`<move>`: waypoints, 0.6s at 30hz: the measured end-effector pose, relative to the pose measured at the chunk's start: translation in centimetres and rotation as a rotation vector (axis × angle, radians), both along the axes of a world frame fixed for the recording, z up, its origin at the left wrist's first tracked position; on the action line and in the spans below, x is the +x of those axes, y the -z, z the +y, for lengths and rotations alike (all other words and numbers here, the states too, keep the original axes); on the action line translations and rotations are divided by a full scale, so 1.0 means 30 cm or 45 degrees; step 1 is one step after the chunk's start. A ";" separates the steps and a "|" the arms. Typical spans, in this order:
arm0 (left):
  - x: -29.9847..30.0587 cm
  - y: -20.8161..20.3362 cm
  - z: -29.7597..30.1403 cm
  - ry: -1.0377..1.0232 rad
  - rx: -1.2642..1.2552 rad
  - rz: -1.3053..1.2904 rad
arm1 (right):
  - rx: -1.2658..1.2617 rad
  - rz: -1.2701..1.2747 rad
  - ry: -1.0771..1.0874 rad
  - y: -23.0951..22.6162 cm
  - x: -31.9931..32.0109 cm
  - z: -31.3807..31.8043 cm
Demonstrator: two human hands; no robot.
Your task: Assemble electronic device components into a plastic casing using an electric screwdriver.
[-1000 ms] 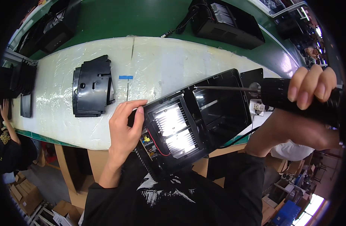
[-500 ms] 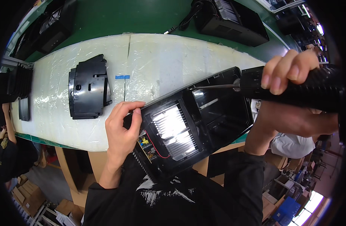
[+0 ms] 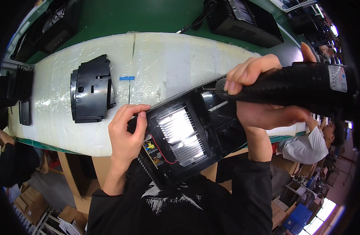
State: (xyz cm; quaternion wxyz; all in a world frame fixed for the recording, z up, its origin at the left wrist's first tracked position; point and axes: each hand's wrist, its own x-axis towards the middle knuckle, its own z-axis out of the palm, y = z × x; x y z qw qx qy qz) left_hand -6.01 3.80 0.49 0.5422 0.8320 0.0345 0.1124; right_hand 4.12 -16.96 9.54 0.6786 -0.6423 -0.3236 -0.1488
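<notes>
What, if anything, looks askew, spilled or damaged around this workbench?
Nothing stands out as spilled or damaged. The black housing sits askew, jutting past the near edge of the workbench, but the left hand holds it and the right hand a power driver.

Open black housing point(image 3: 213, 135), aslant; black screwdriver point(image 3: 281, 88) overhead.

No legible txt: 1 wht label point(image 3: 338, 78) on blk pwr driver point(image 3: 291, 86), print too sm to read.
</notes>
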 end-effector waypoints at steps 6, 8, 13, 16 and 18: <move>-0.001 -0.004 -0.001 0.001 0.000 0.008 | -0.037 0.115 0.133 0.024 -0.018 0.011; -0.001 0.000 0.001 0.002 -0.002 0.003 | 0.008 0.123 0.129 0.026 -0.021 0.018; 0.005 -0.024 0.000 0.045 0.026 0.014 | -0.111 0.187 0.187 0.020 -0.015 0.028; -0.001 -0.006 0.009 0.034 -0.035 0.034 | -0.082 0.218 0.144 0.026 -0.007 0.019; -0.004 0.003 0.005 0.013 -0.110 0.067 | -0.065 0.230 0.154 0.035 -0.006 0.022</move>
